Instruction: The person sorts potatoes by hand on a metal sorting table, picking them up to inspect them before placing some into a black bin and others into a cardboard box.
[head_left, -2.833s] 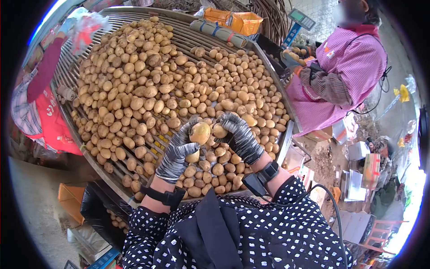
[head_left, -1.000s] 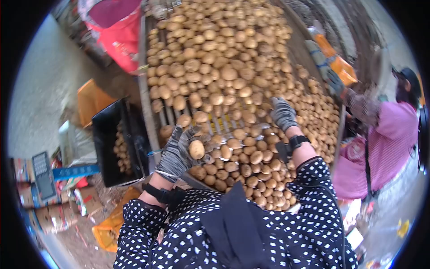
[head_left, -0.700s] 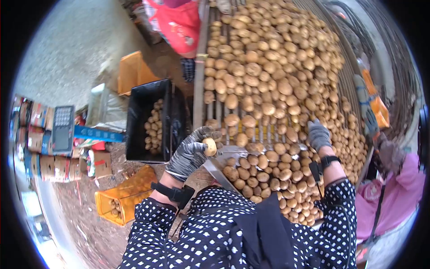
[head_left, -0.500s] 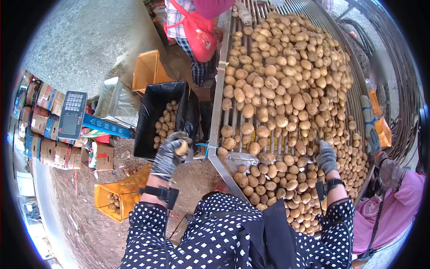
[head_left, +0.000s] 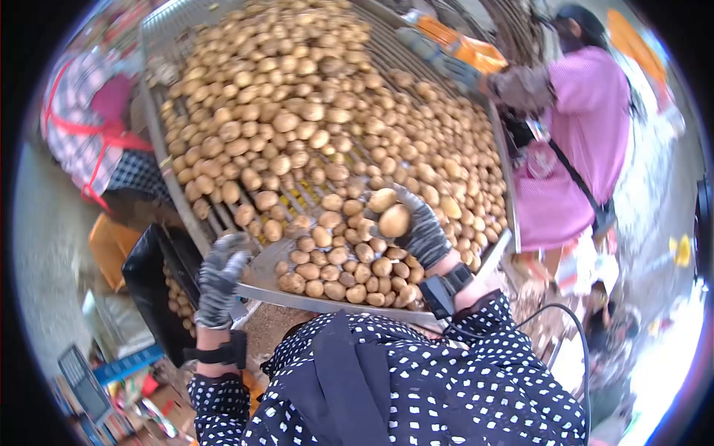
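My right hand (head_left: 424, 229), in a grey striped glove, is closed around a large potato (head_left: 395, 221). A second potato (head_left: 382, 199) sits against its fingers, just above the first. Both are over the slatted metal sorting table, where a heap of potatoes (head_left: 290, 119) lies. My left hand (head_left: 221, 281), gloved alike, is at the table's near left corner beside the black-lined bin (head_left: 152, 271). Its fingers are slightly blurred but look stretched apart, with no potato visible in them. Smaller potatoes (head_left: 346, 271) lie on the metal tray part directly before me.
A raised metal rim (head_left: 297, 299) edges the table. Potatoes lie in the black bin at left. An orange crate (head_left: 111, 249) and a scale display (head_left: 83, 383) stand farther left. One person in pink (head_left: 580, 141) works at right; another in plaid (head_left: 97, 126) bends at left.
My left hand has left the bin's opening, and the potato it held is gone from it. My right hand has picked up potatoes. The view has swung right.
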A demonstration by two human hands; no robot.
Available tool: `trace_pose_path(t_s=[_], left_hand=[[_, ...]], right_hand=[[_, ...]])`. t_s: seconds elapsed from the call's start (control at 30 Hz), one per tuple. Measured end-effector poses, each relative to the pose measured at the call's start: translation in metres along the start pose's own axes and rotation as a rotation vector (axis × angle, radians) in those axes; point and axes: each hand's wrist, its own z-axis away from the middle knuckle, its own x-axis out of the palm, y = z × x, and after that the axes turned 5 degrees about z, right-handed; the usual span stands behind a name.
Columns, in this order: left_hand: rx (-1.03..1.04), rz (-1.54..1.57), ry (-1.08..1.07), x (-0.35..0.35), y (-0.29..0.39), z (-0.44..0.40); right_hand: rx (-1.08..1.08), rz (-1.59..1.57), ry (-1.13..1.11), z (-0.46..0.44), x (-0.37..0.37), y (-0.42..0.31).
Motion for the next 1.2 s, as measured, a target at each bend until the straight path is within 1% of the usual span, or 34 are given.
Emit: trace_pose_path(t_s=[0.03, 0.07, 0.1, 0.13, 0.17, 0.2, 0.23, 0.27, 0.3, 0.33, 0.37, 0.43, 0.47, 0.5, 0.53, 0.57, 0.6, 0.63, 0.7, 0.73, 0.77, 0.8, 0.83, 0.87, 0.9, 0.97, 1.0, 1.03, 1.1, 1.13, 1.2], left_hand=[[0.049, -0.075, -0.108, 0.030, 0.014, -0.006], [0.101, -0.057, -0.222, 0.061, 0.029, -0.008], [0.107, -0.084, -0.357, 0.082, 0.028, -0.017], [0.126, -0.115, -0.438, 0.100, 0.032, -0.021], [0.149, -0.144, -0.521, 0.117, 0.036, -0.023], [0.180, -0.249, -0.524, 0.131, 0.043, -0.022], [0.185, -0.255, -0.561, 0.144, 0.055, -0.021], [0.279, -0.297, -0.557, 0.159, 0.070, -0.020], [0.374, -0.335, -0.550, 0.171, 0.084, -0.018], [0.516, -0.388, -0.517, 0.182, 0.094, -0.016], [0.521, -0.396, -0.538, 0.193, 0.103, -0.015], [1.014, -0.516, -0.576, 0.212, 0.125, -0.011], [1.124, -0.589, -0.598, 0.223, 0.141, -0.004], [1.133, -0.598, -0.609, 0.233, 0.147, -0.001], [1.239, -0.620, -0.664, 0.242, 0.154, 0.004], [1.345, -0.635, -0.721, 0.250, 0.161, 0.009], [1.398, -0.643, -0.732, 0.259, 0.168, 0.016], [1.407, -0.628, -0.756, 0.264, 0.176, 0.024], [1.456, -0.664, -0.859, 0.268, 0.194, 0.039], [1.514, -0.634, -0.871, 0.270, 0.200, 0.048], [1.625, -0.546, -0.883, 0.270, 0.205, 0.055], [1.679, -0.546, -0.938, 0.266, 0.213, 0.065], [1.688, -0.498, -0.977, 0.257, 0.223, 0.084], [1.532, -0.555, -0.920, 0.244, 0.235, 0.106], [1.373, -0.609, -0.865, 0.237, 0.239, 0.117], [1.366, -0.516, -0.965, 0.240, 0.222, 0.114], [1.350, -0.479, -1.026, 0.238, 0.216, 0.115], [1.335, -0.450, -1.088, 0.234, 0.210, 0.118], [1.311, -0.405, -1.210, 0.227, 0.200, 0.121], [1.302, -0.384, -1.265, 0.225, 0.196, 0.124], [1.303, -0.336, -1.367, 0.226, 0.184, 0.130]], right_hand=[[0.036, -0.097, 0.012, 0.005, 0.003, -0.001], [-0.186, 0.195, 0.032, 0.017, 0.011, 0.004], [-0.397, 0.493, 0.062, 0.027, 0.015, 0.007], [-0.085, -0.189, 0.047, 0.026, 0.004, 0.001], [-0.102, -0.242, -0.073, 0.040, 0.007, -0.002], [-0.164, -0.096, -0.019, 0.046, -0.005, 0.002], [-0.218, 0.054, 0.037, 0.052, -0.019, 0.004], [-0.214, -0.098, -0.005, 0.059, -0.028, 0.002], [-0.214, -0.094, -0.001, 0.066, -0.040, 0.003], [-0.294, 0.050, 0.037, 0.076, -0.048, 0.004], [-0.370, 0.194, 0.073, 0.086, -0.052, 0.004], [-0.208, -0.204, 0.156, 0.104, -0.061, -0.001], [-0.238, -0.267, -0.024, 0.114, -0.075, 0.002], [-0.232, -0.254, 0.060, 0.120, -0.094, 0.007], [-0.246, -0.263, 0.066, 0.123, -0.109, 0.015], [-0.349, -0.038, 0.172, 0.127, -0.123, 0.025], [-0.444, 0.190, 0.287, 0.135, -0.127, 0.028], [-0.457, 0.182, 0.310, 0.147, -0.130, 0.030], [-0.335, -0.247, 0.281, 0.173, -0.115, 0.023], [-0.385, -0.241, 0.242, 0.179, -0.122, 0.030], [-0.412, -0.248, 0.287, 0.185, -0.120, 0.035], [-0.435, -0.288, 0.307, 0.190, -0.119, 0.042], [-0.460, -0.329, 0.335, 0.198, -0.118, 0.051], [-0.466, -0.369, 0.392, 0.211, -0.105, 0.056], [-0.553, -0.218, 0.512, 0.213, -0.108, 0.072], [-0.587, -0.425, 0.452, 0.226, -0.109, 0.098], [-0.614, -0.476, 0.563, 0.230, -0.108, 0.114], [-0.575, -0.541, 0.638, 0.239, -0.100, 0.127], [-0.567, -0.577, 0.635, 0.261, -0.087, 0.156], [-0.589, -0.601, 0.667, 0.269, -0.081, 0.174], [-0.647, -0.643, 0.850, 0.282, -0.083, 0.216]])
